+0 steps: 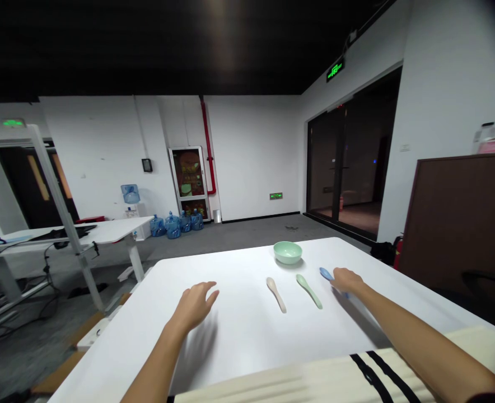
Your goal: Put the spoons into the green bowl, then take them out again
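Observation:
My right hand (346, 280) is closed over the handle of a blue spoon (325, 273), whose bowl sticks out to the left on the white table (239, 336). Left of it lie a green spoon (309, 290) and a beige spoon (276, 294), side by side. A pale green bowl (288, 252) stands just beyond them near the far edge. My left hand (195, 305) rests on the bare table top at the left, fingers stretched forward, holding nothing.
A second white desk (62, 232) with a metal frame stands at the left. Several blue water jugs (176, 224) sit by the far wall. A brown cabinet (461, 218) stands at the right, beside a dark glass doorway (348, 168).

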`<state>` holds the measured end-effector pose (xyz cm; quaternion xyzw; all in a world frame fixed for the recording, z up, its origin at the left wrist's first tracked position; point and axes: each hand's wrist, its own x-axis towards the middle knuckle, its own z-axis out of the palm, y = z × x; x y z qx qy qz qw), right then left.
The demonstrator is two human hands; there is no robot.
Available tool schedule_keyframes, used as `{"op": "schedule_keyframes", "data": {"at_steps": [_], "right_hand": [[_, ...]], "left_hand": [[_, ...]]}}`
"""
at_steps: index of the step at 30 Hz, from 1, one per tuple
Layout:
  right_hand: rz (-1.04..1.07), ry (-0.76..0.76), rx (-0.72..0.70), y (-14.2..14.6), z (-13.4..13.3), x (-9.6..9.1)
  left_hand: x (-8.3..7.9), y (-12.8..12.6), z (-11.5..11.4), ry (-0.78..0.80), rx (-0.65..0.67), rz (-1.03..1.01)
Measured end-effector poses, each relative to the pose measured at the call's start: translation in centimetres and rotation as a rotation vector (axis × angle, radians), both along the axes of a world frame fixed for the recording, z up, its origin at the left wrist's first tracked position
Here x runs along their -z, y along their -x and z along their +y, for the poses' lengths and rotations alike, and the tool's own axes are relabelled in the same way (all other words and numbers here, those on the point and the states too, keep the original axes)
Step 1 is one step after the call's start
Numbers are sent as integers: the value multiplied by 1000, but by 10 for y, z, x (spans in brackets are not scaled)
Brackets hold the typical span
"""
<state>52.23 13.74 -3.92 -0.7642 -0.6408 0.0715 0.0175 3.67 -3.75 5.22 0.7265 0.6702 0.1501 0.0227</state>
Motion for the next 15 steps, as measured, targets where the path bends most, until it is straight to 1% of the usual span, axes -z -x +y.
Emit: {"op": "schedule_keyframes", "data": {"at_steps": [10,12,15], "right_hand": [[-21,-59,19,16,-2,-15],[-20,-76,20,22,-3,-20],[-4,-128,13,34,-6,-34]], "left_hand": [[0,0,2,13,-3,26],[0,0,3,13,-1,26],[0,0,3,17,1,25]]}}
